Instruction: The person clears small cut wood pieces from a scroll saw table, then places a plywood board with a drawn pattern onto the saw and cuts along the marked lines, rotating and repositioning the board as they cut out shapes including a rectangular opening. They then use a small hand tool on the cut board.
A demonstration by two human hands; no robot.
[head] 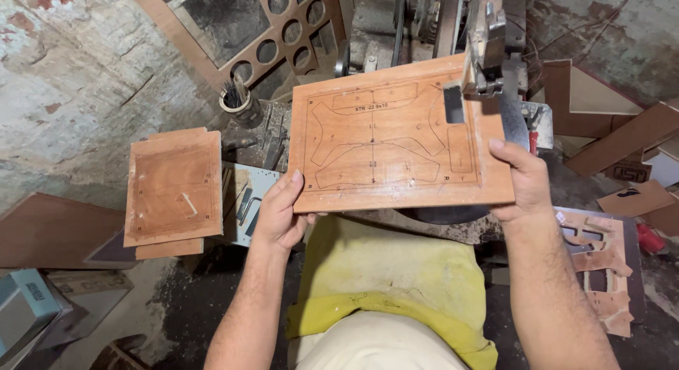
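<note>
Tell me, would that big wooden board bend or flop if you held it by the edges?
Probably not: the wooden board stays flat while the left hand and right hand hold only its edges. It looks thin, so likely fairly light. The rectangular cutout may weaken that corner.

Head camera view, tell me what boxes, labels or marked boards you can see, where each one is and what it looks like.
Marked wooden board: centre, held by both hands, brown rectangle with dark drawn outlines.
Blue box: bottom left, light blue with a small label.
Dark printed panel: right edge, flat among brown offcuts.
</note>
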